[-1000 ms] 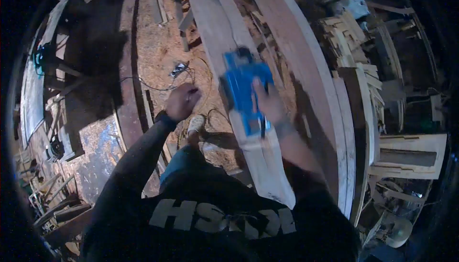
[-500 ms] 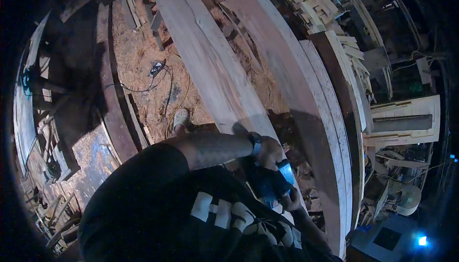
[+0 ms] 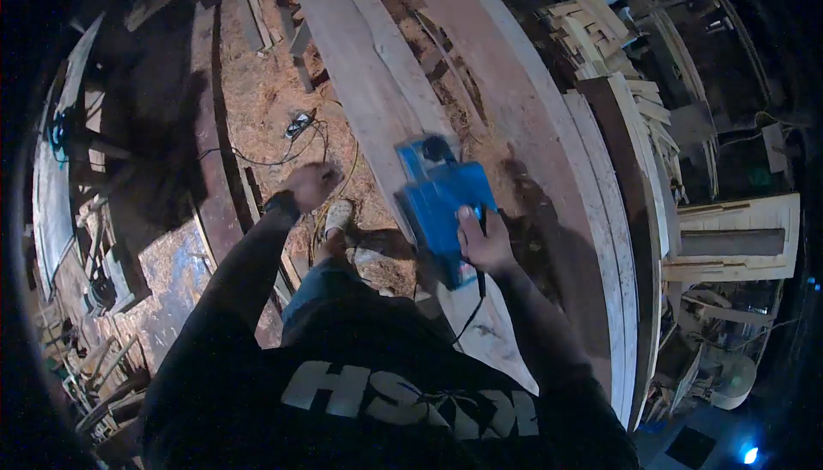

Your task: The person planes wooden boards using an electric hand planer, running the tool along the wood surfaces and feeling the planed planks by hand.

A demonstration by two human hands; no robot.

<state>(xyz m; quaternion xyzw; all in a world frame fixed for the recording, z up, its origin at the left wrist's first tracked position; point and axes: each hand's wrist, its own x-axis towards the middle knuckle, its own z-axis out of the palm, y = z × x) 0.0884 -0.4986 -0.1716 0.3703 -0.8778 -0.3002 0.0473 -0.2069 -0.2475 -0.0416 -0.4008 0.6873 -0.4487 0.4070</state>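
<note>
Okay, dark shirt (image 3: 411, 397) nearest, then right hand (image 3: 487, 243) wrapped around the rear handle of the blue power tool (image 3: 454, 204), thumb on top. Tool sits over the pale board (image 3: 369, 58), partly past its right edge; contact with wood not readable. Black cord (image 3: 471, 320) trails back toward the shirt. Tool probably heavy, rigid, hard-shelled, not delicate; rear handle is the main hold, black front knob (image 3: 437, 149) looks right for a second hand. Left hand (image 3: 311, 185) off the tool, blurred, nothing visible in it; can't tell open or closed. It's above the shaving-covered floor (image 3: 257, 118), near a light shoe (image 3: 339, 214). Beyond: power strip (image 3: 298, 124), wide plank (image 3: 514, 84) on the right, offcut pile (image 3: 591, 28) farther off.
</note>
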